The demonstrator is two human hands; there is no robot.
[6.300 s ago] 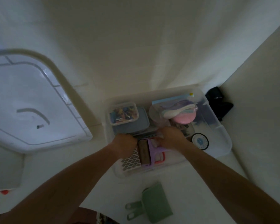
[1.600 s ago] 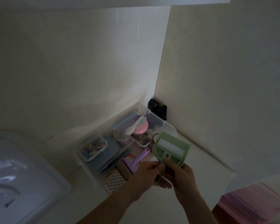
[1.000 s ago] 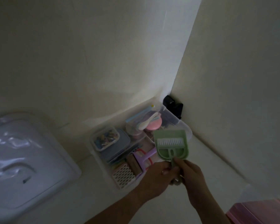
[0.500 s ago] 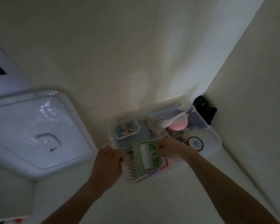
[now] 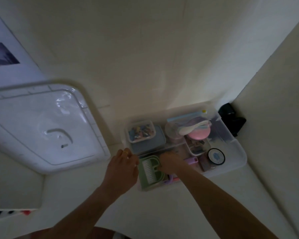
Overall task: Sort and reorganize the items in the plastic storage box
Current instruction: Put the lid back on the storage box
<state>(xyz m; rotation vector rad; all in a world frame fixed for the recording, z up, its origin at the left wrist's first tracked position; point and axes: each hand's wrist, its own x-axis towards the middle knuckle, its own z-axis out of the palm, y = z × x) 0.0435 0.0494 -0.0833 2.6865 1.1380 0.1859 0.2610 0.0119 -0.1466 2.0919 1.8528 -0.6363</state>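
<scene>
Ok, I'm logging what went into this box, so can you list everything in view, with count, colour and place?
storage box: 1, clear plastic, on the floor in the corner
box lid: 1, white, on the floor left of the box
green dustpan with brush: 1, green with white bristles, near-left end of the box
small tub of bits: 1, clear with multicoloured contents, far-left, on the grey-blue container
grey-blue container: 1, far-left of the box
pink round case: 1, far-middle
white spoon: 1, lying over the pink case
round tin: 1, black rim with pale face, right side
purple handle: 1, right of the right hand
black object: 1, outside the box, in the corner
left hand: at the box's left edge; grip unclear
right hand: on the dustpan's handle end
</scene>
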